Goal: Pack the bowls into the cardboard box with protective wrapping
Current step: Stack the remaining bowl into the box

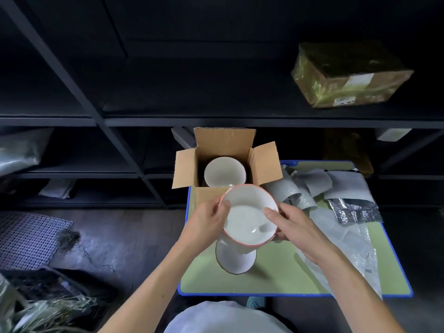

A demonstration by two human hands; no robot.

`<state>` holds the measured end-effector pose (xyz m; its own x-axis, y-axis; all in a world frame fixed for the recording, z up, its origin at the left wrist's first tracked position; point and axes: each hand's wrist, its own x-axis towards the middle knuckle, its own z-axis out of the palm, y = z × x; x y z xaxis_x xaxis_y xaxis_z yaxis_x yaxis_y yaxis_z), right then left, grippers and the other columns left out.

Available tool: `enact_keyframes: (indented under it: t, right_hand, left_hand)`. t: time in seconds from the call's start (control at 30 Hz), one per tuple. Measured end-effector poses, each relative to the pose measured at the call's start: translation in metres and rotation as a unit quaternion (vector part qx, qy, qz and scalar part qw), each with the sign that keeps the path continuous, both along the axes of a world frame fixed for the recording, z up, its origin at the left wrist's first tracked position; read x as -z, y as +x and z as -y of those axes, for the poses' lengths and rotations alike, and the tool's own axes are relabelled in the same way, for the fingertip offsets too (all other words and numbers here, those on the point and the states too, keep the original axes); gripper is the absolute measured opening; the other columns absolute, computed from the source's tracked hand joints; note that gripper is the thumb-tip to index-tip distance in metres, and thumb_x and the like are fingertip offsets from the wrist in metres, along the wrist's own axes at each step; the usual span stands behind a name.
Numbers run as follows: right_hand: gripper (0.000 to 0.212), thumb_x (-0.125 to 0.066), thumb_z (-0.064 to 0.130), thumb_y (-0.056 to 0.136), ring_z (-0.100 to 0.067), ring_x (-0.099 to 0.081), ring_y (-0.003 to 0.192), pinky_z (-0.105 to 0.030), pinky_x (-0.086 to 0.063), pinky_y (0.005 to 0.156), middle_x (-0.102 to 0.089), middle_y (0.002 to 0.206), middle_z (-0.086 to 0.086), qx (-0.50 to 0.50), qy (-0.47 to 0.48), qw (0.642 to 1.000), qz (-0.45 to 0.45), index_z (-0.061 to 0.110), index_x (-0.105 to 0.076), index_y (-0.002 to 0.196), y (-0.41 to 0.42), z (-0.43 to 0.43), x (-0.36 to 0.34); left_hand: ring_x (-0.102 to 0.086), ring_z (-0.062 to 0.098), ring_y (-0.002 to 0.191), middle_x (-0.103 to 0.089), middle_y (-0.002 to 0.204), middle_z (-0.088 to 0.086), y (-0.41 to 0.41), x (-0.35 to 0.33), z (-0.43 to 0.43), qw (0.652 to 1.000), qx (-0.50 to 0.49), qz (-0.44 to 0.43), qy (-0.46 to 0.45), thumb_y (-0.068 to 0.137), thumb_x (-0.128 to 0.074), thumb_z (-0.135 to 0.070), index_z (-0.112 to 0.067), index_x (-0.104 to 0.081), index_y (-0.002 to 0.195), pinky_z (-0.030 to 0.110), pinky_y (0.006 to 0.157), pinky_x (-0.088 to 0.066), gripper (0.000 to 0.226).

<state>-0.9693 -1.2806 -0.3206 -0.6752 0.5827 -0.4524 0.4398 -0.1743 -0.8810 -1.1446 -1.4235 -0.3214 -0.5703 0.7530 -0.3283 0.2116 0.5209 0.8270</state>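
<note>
Fingers (225,205) of the left hand (209,222) and right hand (296,228) curl round opposite sides of the pink-rimmed bowl (247,212). Both thumbs hook over its rim, holding it tilted in the air just in front of the box (225,140). No wrapping shows on it. Another bowl (224,171) already sits inside the box; whether anything pads it I cannot tell. A dark-rimmed bowl (236,260) sits on the table (276,275) directly beneath the held one. Foam sheets (312,186) lie heaped just beside the box, to its right.

The main danger is bare ceramic meeting bare ceramic. Lowered as it is onto the boxed bowl, the glaze could chip on contact or later in transit. The glazed rim also looks slick. If one hand lets go to reach for foam, the other may lose its hold and drop the bowl onto the dark-rimmed one below. The box stands at the table's far corner, so a hard push downward might shift it toward the edge.
</note>
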Motion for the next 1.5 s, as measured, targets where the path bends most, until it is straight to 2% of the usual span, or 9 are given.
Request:
enact_keyframes:
  t: [0.13,0.37,0.57,0.63,0.8,0.9,1.07,1.17,1.5]
  right_hand:
    - [0.017,-0.055,0.032,0.098,-0.023,-0.074,0.085,-0.057,-0.051,0.095,-0.072,0.104,-0.01,-0.022,0.03,0.999,0.021,0.024,-0.068,0.108,-0.03,0.002,-0.007]
    - [0.025,-0.055,0.032,0.096,-0.03,-0.069,0.085,-0.049,-0.057,0.086,-0.068,0.091,-0.015,-0.002,0.162,0.984,0.08,0.008,-0.063,0.094,-0.067,0.001,-0.017]
    - [0.017,-0.053,0.024,0.099,0.005,-0.061,0.055,-0.006,-0.039,0.045,-0.066,0.068,0.016,0.014,0.213,0.973,0.09,0.026,-0.066,0.087,-0.09,-0.016,-0.023]
    - [0.017,-0.05,0.023,0.101,0.004,-0.064,0.065,-0.007,-0.046,0.05,-0.069,0.083,0.007,0.013,0.217,0.972,0.093,0.021,-0.065,0.095,-0.103,-0.027,-0.025]
    - [0.03,-0.04,0.022,0.103,-0.02,-0.067,0.094,-0.046,-0.06,0.084,-0.067,0.109,-0.005,-0.024,0.22,0.966,0.132,0.018,-0.06,0.124,-0.129,-0.055,-0.024]
    - [0.032,-0.042,0.02,0.102,-0.022,-0.063,0.098,-0.045,-0.058,0.086,-0.064,0.112,-0.005,-0.036,0.246,0.955,0.163,0.016,-0.056,0.131,-0.14,-0.066,-0.015]
    - [0.033,-0.045,0.017,0.099,-0.011,-0.054,0.077,-0.03,-0.045,0.058,-0.056,0.102,-0.001,-0.056,0.3,0.928,0.215,0.025,-0.044,0.131,-0.151,-0.067,0.003]
    - [0.03,-0.043,0.006,0.096,-0.031,-0.061,0.089,-0.042,-0.053,0.071,-0.063,0.106,-0.013,-0.097,0.308,0.915,0.242,0.013,-0.044,0.125,-0.158,-0.063,0.012]
    - [0.039,-0.055,0.0,0.09,-0.035,-0.057,0.112,-0.032,-0.037,0.069,-0.054,0.129,-0.021,-0.119,0.357,0.876,0.302,-0.001,-0.044,0.128,-0.174,-0.059,0.028]
  left_hand:
    - [-0.039,0.007,0.05,-0.044,0.054,-0.013,-0.028,0.001,0.002,0.996,-0.023,-0.083,-0.02,0.098,-0.036,-0.044,-0.023,-0.05,0.076,0.028,0.049,-0.03,0.033]
    - [-0.045,0.012,0.061,-0.051,0.068,-0.008,-0.062,-0.004,-0.008,0.996,-0.001,-0.085,-0.002,0.097,-0.037,-0.043,-0.021,-0.058,0.091,0.03,0.056,-0.036,0.031]
    - [-0.061,0.023,0.1,-0.067,0.106,0.004,-0.084,-0.014,-0.026,0.999,0.027,-0.005,0.022,0.1,-0.029,-0.038,-0.021,-0.06,0.121,0.043,0.091,-0.051,0.042]
    - [-0.06,0.018,0.094,-0.066,0.101,-0.001,-0.093,-0.013,-0.038,0.999,0.035,-0.011,0.033,0.101,-0.03,-0.032,-0.022,-0.061,0.12,0.038,0.083,-0.051,0.038]
    - [-0.048,0.013,0.062,-0.049,0.065,-0.01,-0.109,-0.003,-0.069,0.998,0.001,-0.061,0.028,0.095,-0.035,-0.026,-0.02,-0.055,0.077,0.028,0.056,-0.037,0.028]
    - [-0.06,0.014,0.075,-0.062,0.078,-0.007,-0.113,0.006,-0.082,0.994,-0.002,-0.109,-0.025,0.094,-0.037,-0.026,-0.024,-0.063,0.089,0.032,0.064,-0.05,0.027]
    - [-0.06,0.016,0.074,-0.063,0.08,-0.005,-0.11,0.017,-0.094,0.979,-0.051,-0.175,-0.089,0.09,-0.042,-0.019,-0.022,-0.062,0.084,0.034,0.065,-0.056,0.022]
    - [-0.054,0.012,0.071,-0.061,0.087,-0.002,-0.106,0.022,-0.096,0.975,-0.045,-0.173,-0.132,0.093,-0.043,-0.014,-0.017,-0.058,0.099,0.029,0.056,-0.05,0.017]
    - [-0.055,0.022,0.07,-0.067,0.098,0.012,-0.103,0.035,-0.109,0.942,0.022,-0.258,-0.216,0.094,-0.047,-0.002,-0.005,-0.05,0.111,0.024,0.049,-0.034,0.018]
